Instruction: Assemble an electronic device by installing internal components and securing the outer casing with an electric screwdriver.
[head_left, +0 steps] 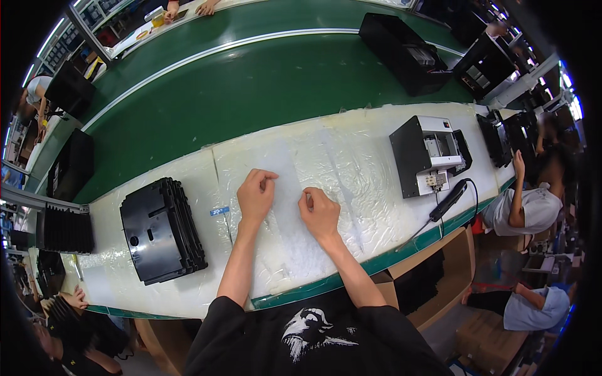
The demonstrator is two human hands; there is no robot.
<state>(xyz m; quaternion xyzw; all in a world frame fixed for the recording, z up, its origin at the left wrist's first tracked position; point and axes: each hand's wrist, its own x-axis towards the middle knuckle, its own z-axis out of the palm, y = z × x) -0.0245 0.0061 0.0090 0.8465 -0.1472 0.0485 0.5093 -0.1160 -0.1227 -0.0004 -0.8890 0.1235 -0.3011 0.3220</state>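
Both my hands are over the middle of the plastic-covered bench (370,147). My left hand (256,195) is closed, its fingers curled in and the index finger bent toward the right. Close by on the right, apart from it, my right hand (320,213) is curled too, with thumb and fingertips drawn together. Whatever either hand may hold is hidden or too small to make out. Left of my hands lies a stack of black moulded plastic panels (160,232). A small blue label strip (219,212) lies between that stack and my left hand.
To the right stand a black-and-white benchtop machine (420,156) and a black corded power screwdriver (450,202). A green conveyor belt (251,88) runs beyond the bench, carrying a large black housing (404,53). Open cardboard boxes (464,263) sit below the front edge. Co-workers are on both sides.
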